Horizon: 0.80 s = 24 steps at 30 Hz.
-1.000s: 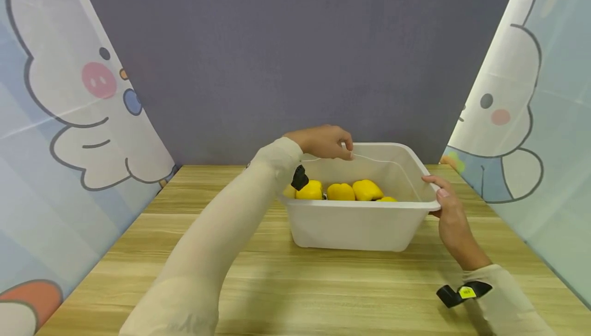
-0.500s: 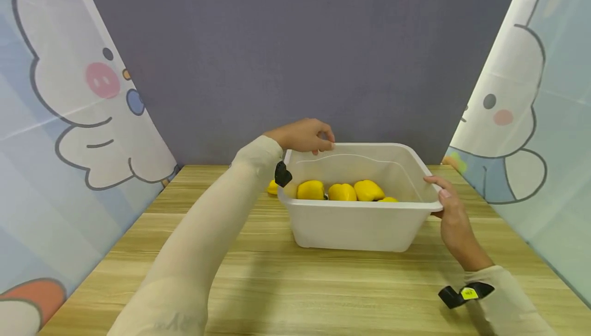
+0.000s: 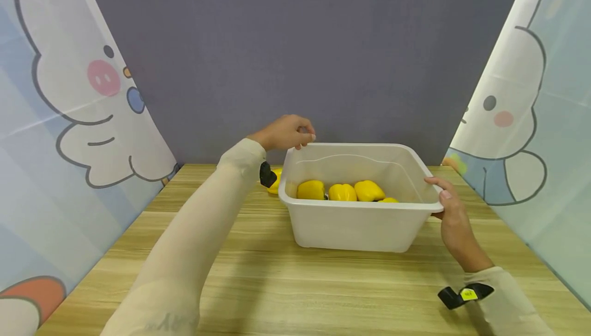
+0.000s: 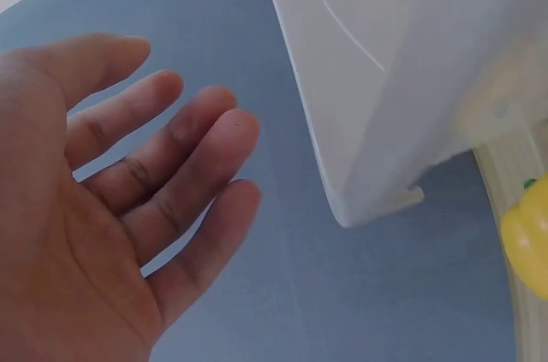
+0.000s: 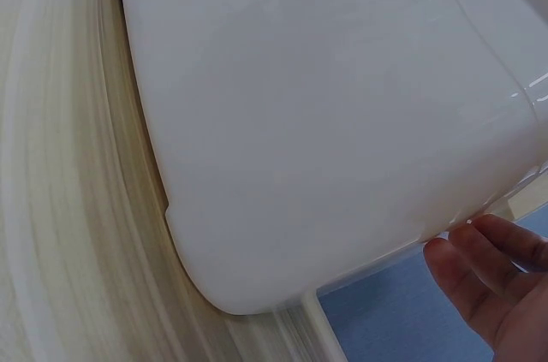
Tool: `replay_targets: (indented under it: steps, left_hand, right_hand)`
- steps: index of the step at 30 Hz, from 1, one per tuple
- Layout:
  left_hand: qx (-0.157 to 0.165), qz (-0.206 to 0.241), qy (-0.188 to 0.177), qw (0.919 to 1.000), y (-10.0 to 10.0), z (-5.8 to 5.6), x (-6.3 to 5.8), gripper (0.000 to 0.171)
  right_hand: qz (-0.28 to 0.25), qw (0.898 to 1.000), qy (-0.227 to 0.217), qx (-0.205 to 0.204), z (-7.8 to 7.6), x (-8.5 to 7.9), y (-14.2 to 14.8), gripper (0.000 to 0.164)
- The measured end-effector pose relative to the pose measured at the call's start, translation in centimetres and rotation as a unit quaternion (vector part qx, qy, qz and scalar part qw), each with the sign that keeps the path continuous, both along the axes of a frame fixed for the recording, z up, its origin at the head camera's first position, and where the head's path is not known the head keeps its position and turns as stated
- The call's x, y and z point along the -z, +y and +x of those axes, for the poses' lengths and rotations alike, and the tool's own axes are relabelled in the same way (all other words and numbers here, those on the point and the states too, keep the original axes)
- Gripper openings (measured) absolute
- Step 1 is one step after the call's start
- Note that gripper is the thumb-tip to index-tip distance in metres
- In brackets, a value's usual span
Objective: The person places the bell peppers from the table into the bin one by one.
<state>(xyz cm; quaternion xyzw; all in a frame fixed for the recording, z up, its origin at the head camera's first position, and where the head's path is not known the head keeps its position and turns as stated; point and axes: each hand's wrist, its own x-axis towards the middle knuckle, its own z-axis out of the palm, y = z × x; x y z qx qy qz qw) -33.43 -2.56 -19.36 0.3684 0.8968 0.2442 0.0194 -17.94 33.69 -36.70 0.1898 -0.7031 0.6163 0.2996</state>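
A white plastic tub (image 3: pixel 360 227) stands on the table with several yellow bell peppers (image 3: pixel 342 192) lying inside it. My right hand (image 3: pixel 454 228) grips the tub's right rim, thumb on top and fingers underneath; the right wrist view shows fingertips (image 5: pixel 479 259) against the tub's underside. Over the tub's back left corner hovers my left hand (image 3: pixel 287 132), its fingers loosely bent and holding nothing. In the left wrist view that palm (image 4: pixel 94 242) is apart from the tub's rim. Another yellow bell pepper (image 3: pixel 274 184) lies outside, left of the tub, partly hidden by the left wrist.
The tub rests on a wood-grain table (image 3: pixel 277 295). A grey wall (image 3: pixel 304 59) rises behind the table's back edge. Cartoon-printed panels, one on the left (image 3: pixel 60 197) and one on the right (image 3: pixel 517 100), flank the table.
My left hand has moved left along the tub's back side to its corner, uncovering more of the tub and the pepper outside. The right hand keeps its hold on the rim.
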Motion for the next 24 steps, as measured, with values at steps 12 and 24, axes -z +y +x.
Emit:
replay_targets:
  steps: [12,24]
  left_hand:
    - [-0.064,0.035,0.028,0.9969,-2.2,-0.4,1.8,0.026]
    - [-0.156,0.024,0.034,0.9869,-4.1,-0.9,3.8,0.028]
  right_hand:
    - [-0.01,1.0,0.009,-0.008,-0.1,0.1,0.2,0.042]
    - [-0.011,1.0,0.012,-0.014,-0.1,0.1,0.3,0.042]
